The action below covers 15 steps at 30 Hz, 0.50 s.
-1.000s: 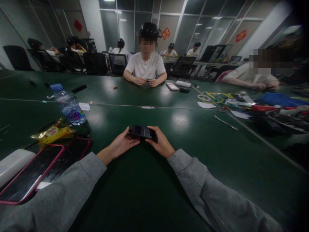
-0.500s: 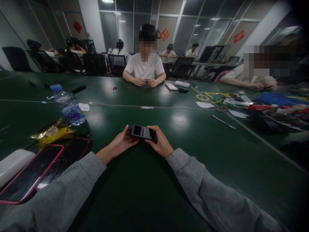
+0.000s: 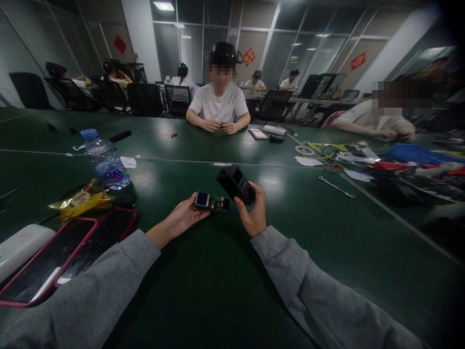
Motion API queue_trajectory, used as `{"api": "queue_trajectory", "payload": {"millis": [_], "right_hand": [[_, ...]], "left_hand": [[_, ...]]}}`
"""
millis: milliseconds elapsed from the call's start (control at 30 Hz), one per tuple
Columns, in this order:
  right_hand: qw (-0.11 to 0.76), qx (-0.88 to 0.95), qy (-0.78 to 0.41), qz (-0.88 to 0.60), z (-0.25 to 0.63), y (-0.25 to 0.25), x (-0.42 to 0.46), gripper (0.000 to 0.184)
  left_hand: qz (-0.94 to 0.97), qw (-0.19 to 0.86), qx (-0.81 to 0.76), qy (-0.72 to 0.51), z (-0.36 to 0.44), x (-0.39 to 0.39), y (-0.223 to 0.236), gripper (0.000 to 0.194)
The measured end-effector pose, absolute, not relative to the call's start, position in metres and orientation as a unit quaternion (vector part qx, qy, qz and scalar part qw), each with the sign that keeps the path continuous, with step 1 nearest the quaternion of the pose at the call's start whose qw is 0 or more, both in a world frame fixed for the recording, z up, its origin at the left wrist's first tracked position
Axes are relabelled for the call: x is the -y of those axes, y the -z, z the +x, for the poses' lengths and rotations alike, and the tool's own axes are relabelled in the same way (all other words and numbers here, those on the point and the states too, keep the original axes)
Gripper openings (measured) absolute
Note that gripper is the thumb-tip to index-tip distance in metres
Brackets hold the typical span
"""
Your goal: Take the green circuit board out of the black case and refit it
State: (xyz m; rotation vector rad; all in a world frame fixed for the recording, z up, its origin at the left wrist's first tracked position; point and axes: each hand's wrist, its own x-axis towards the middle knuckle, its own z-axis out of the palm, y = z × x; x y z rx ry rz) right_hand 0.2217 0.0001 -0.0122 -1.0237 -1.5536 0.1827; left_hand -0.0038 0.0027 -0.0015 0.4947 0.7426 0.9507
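Note:
My left hand (image 3: 184, 214) grips one end of a green circuit board (image 3: 217, 203) that carries a small screen (image 3: 202, 199). Its thumb is at the screen's left edge and the fingers lie underneath. In my right hand (image 3: 254, 211) is a black plastic housing (image 3: 238, 184) with a window opening and a row of small marks or holes on its face. The housing is tilted, with its far end raised up and to the left. A narrow gap separates it from the board. Both hands are above the green table (image 3: 203, 271).
At left are a water bottle (image 3: 105, 160), a yellow snack packet (image 3: 80, 201), red-edged phones (image 3: 51, 259) and a white case (image 3: 22, 247). A wrench (image 3: 336, 187) and a heap of cables (image 3: 363, 152) lie at right. A person (image 3: 219, 104) sits opposite.
The black housing has come off the circuit board. My right hand has lifted it up and to the right, while my left hand stays in place with the board, which is now exposed.

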Motion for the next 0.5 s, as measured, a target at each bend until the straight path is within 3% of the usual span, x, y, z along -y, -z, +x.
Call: {"api": "queue_trajectory", "payload": {"millis": [300,500], "right_hand": [[0.615,0.579,-0.227,-0.485,0.225,0.016,-0.013,0.049],[0.577,0.641,-0.205,-0.463,0.222,0.013,-0.007,0.049]], "left_hand": [[0.214,0.802,-0.345,-0.438,-0.007,0.000,-0.003,0.045],[0.229,0.799,-0.343,-0.437,-0.007,-0.003,0.003,0.044]]}}
